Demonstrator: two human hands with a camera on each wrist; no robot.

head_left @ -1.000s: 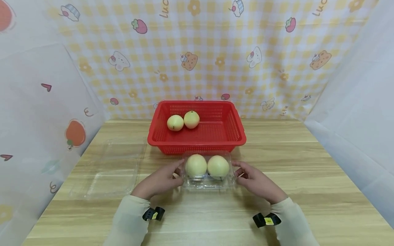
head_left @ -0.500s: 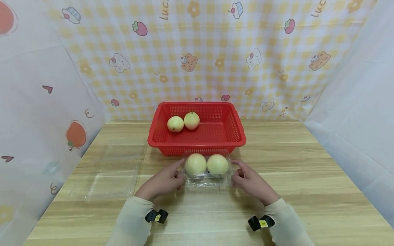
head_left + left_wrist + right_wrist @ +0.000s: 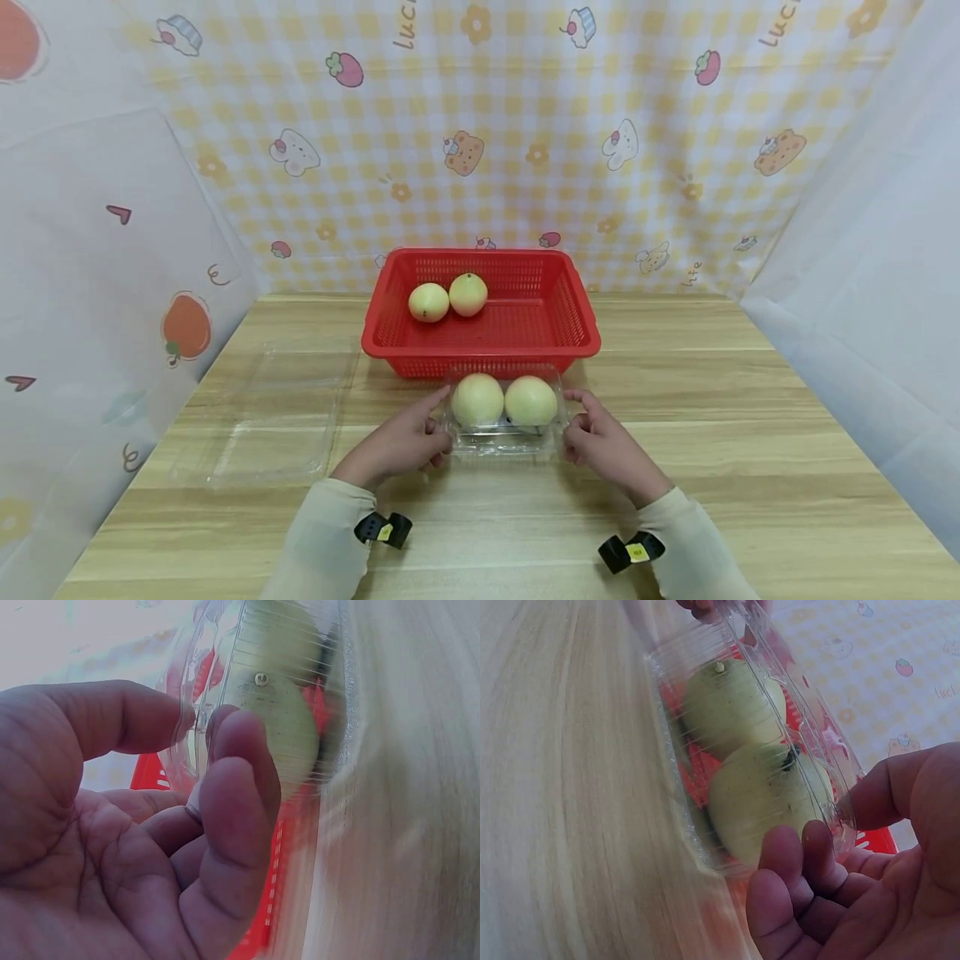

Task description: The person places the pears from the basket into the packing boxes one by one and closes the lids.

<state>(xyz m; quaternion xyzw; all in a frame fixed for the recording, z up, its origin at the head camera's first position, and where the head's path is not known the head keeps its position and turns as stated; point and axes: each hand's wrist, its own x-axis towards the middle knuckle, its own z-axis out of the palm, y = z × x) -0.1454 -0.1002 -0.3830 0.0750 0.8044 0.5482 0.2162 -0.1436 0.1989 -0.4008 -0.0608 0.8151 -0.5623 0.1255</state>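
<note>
A clear plastic fruit box (image 3: 491,443) stands on the table in front of the red basket, with two round pale yellow fruits (image 3: 478,402) side by side in it. My left hand (image 3: 401,443) pinches the left side of its rim, index finger stretched along the edge. On the opposite side my right hand (image 3: 609,446) pinches the rim likewise. Both wrist views show the thumb above the rim and curled fingers below; in the right wrist view the box (image 3: 697,840) holds fruits with short stems (image 3: 719,667). Whether the lid is fully fastened I cannot tell.
Behind the box is a red plastic basket (image 3: 517,333) holding two more pale fruits (image 3: 429,302). At the left lies another clear plastic box (image 3: 277,442), spread flat and hard to make out. A patterned cloth (image 3: 540,200) hangs behind the wooden table (image 3: 750,467).
Both hands have tightened on the box's sides, their fingers curling in more. The right hand has shifted left, closer to the rim. The box has moved very slightly back.
</note>
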